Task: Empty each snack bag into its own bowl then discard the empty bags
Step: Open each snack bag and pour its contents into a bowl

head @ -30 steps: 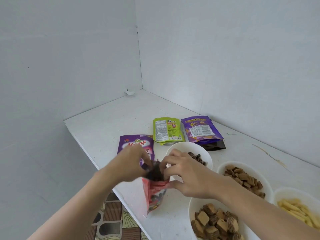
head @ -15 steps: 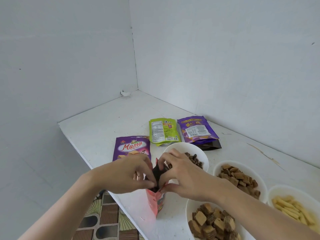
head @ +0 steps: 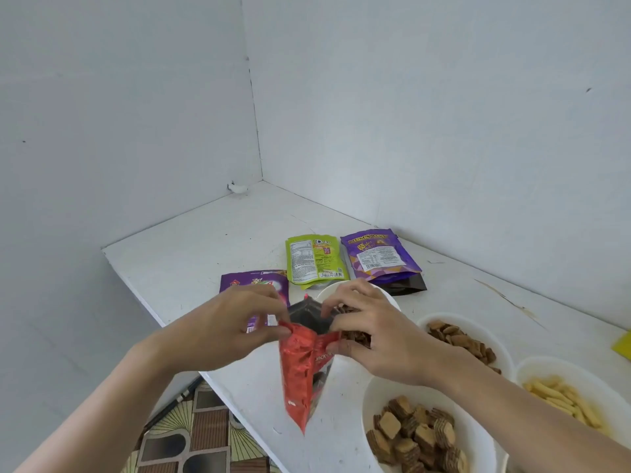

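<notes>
A red snack bag (head: 299, 367) hangs over the white table, its mouth pulled wide and dark inside. My left hand (head: 235, 327) pinches the left lip of the mouth. My right hand (head: 372, 332) pinches the right lip. Behind my right hand sits a white bowl (head: 326, 292) with dark brown pieces, mostly hidden. Three flat bags lie behind: a purple bag (head: 239, 283) partly under my left hand, a green bag (head: 316, 261) and a purple wafer bag (head: 379, 256).
Three more white bowls stand at the right: brown pillows (head: 461, 336), wafer cubes (head: 416, 435), yellow sticks (head: 560, 401). A yellow thing (head: 623, 344) peeks in at the right edge. The table edge (head: 239, 418) runs diagonally at the left over patterned floor. Walls close the back corner.
My hands have drawn apart and pulled the red bag's mouth open wide. The bag now hangs longer and more in view beneath them.
</notes>
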